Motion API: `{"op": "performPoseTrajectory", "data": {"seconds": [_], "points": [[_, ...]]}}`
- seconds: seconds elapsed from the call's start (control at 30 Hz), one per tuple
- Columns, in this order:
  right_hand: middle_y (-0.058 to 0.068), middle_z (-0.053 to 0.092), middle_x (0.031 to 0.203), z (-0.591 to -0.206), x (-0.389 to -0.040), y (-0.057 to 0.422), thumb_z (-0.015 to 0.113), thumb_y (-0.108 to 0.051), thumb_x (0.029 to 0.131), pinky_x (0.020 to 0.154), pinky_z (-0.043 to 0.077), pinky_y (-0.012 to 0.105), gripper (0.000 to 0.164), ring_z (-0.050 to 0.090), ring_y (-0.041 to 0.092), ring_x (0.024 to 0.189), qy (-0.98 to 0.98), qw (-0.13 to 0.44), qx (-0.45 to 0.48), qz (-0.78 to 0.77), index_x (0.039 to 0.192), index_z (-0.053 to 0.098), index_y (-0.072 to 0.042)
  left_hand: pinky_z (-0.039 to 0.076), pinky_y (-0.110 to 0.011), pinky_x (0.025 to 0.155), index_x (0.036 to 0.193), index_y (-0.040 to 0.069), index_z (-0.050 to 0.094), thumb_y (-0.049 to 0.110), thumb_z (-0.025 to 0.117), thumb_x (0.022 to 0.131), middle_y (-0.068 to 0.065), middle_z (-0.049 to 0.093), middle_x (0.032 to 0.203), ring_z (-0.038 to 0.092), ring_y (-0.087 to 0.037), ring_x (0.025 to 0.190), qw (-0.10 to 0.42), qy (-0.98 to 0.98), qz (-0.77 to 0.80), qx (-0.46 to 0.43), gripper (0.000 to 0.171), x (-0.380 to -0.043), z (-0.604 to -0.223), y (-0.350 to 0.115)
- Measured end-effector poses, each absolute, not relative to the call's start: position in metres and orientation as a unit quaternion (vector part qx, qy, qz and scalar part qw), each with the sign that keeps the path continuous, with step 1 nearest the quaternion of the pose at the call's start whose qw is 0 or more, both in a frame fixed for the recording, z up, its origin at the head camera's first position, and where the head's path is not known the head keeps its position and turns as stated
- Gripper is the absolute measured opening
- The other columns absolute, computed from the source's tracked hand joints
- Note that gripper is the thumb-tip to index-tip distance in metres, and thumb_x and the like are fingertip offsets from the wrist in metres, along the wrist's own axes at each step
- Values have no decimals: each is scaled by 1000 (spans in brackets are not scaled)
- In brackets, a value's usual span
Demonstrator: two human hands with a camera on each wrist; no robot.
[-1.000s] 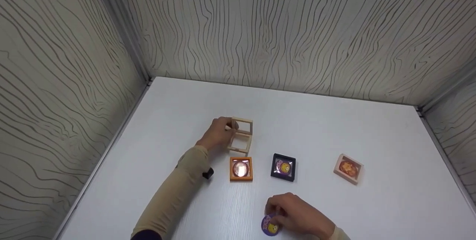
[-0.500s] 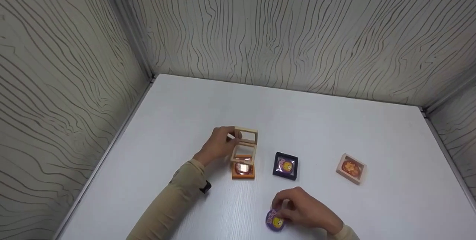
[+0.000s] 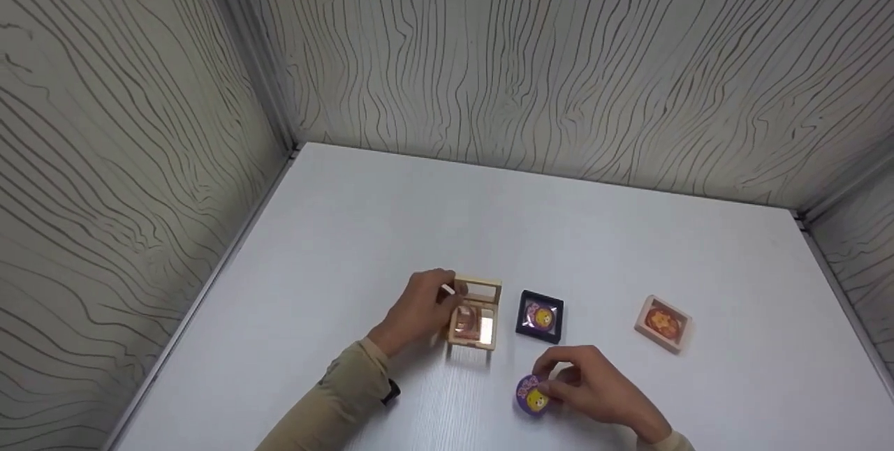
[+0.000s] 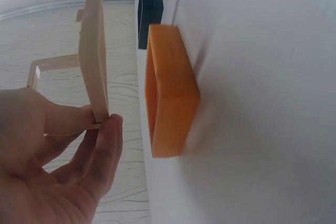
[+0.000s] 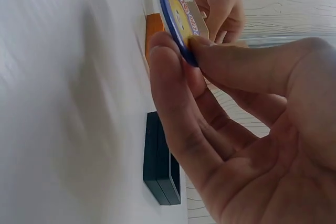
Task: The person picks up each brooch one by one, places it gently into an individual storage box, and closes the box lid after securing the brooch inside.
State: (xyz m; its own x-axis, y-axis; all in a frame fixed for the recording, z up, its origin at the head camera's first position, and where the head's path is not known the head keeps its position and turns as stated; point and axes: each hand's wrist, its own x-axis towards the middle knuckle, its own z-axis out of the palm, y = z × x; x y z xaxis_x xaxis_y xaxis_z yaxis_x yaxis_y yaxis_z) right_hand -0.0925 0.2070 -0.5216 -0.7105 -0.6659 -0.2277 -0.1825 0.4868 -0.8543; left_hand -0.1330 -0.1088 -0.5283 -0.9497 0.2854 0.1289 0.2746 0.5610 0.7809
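My left hand pinches a beige hinged display frame by its side, near the hinge. The frame is unfolded, with clear windows, and is held above the table. Beneath it lies an orange display frame, which the head view shows only through the beige frame's lower window. Thumb and fingers of my right hand pinch a round purple button badge with a yellow character, raised off the table. Just behind that badge lies a black display frame with a similar badge inside.
Further right on the white table sits a pale pink display frame with an orange-red round badge in it. Wood-grain patterned panels enclose the table at the back and sides.
My left hand has brought the beige frame toward me and slightly right, from behind the orange frame to over it. My right hand has moved the badge slightly right and away from me.
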Motion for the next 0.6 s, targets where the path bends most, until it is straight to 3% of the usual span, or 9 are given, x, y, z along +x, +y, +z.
{"op": "performPoseTrajectory", "data": {"seconds": [0.17, 0.43, 0.6], "points": [[-1, 69, 104, -518, -93, 215, 70, -25, 94, 83, 56, 26, 13, 69, 18, 97, 822, 274, -239, -439, 107, 72, -21, 52, -21, 71, 94, 12, 69, 11, 64, 97, 3, 65, 89, 60, -7, 81, -20, 886, 427, 177, 6, -120, -529, -100], [14, 68, 103, -516, -90, 224, 71, -13, 92, 71, 60, 34, 17, 73, 19, 85, 802, 222, -228, -504, 109, 71, -9, 52, -17, 71, 98, 9, 72, 7, 65, 96, 4, 65, 89, 62, -3, 82, -30, 872, 445, 204, 7, -106, -538, -82], [9, 71, 102, -515, -88, 225, 73, -13, 91, 75, 59, 32, 19, 72, 19, 90, 808, 192, -227, -508, 110, 74, -12, 50, -17, 71, 93, 12, 71, 12, 65, 97, 6, 66, 87, 59, -2, 81, -46, 881, 426, 202, 7, -100, -545, -72]]}}
